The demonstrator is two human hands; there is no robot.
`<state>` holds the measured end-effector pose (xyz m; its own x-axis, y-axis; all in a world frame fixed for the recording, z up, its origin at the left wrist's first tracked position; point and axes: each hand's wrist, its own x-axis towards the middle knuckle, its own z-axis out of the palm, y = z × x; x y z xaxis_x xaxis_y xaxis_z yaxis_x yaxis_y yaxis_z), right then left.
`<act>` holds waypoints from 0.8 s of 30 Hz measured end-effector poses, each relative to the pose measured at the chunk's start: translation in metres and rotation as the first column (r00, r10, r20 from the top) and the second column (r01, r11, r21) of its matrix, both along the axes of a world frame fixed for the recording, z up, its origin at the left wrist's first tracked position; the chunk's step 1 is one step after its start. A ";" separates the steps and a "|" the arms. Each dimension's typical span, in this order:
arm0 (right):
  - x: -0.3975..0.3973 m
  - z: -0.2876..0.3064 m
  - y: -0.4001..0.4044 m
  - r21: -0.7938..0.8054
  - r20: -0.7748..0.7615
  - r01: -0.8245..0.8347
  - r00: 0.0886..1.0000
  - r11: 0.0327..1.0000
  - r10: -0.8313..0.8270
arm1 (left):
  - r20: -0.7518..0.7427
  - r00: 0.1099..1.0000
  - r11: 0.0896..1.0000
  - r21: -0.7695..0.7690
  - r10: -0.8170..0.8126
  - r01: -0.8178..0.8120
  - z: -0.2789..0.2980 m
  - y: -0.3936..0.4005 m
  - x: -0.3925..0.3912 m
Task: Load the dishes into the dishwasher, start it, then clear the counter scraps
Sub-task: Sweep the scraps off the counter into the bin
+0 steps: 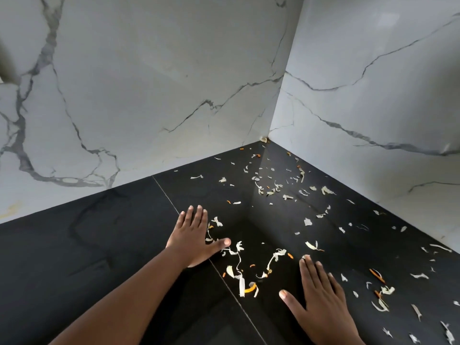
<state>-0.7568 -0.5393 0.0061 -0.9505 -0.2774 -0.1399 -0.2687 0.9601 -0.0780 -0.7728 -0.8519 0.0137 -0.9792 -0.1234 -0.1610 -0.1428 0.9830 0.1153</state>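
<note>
Pale and orange vegetable scraps lie scattered over the black counter, from the far corner to the near right edge. A denser cluster of scraps sits between my hands. My left hand lies flat on the counter, palm down, fingers together and thumb out, its right side touching scraps. Lower right, my right hand is also flat and palm down, fingers spread, fingertips near a pale peel. Neither hand holds anything. No dishes or dishwasher are in view.
White marble walls with grey veins meet in a corner at the back of the counter. A thin seam runs diagonally through the counter under my left hand. The counter's left part carries no scraps.
</note>
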 end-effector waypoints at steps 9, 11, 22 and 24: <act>0.004 0.005 0.001 0.004 0.037 0.001 0.999 1.000 -0.001 | -0.062 0.956 0.948 0.126 -0.288 0.294 -0.005 0.038 0.040; 0.005 0.006 0.000 -0.003 0.042 -0.001 0.999 1.000 0.001 | -0.101 0.971 0.960 0.158 -0.215 0.229 -0.002 0.036 0.046; 0.004 0.005 0.002 0.004 0.038 -0.010 0.999 1.000 0.009 | -0.109 0.979 0.973 0.177 0.172 -0.151 -0.009 0.089 0.057; 0.005 0.003 0.001 -0.009 0.036 -0.005 0.999 1.000 0.005 | -0.103 0.974 0.963 0.203 0.201 -0.177 -0.006 0.095 0.051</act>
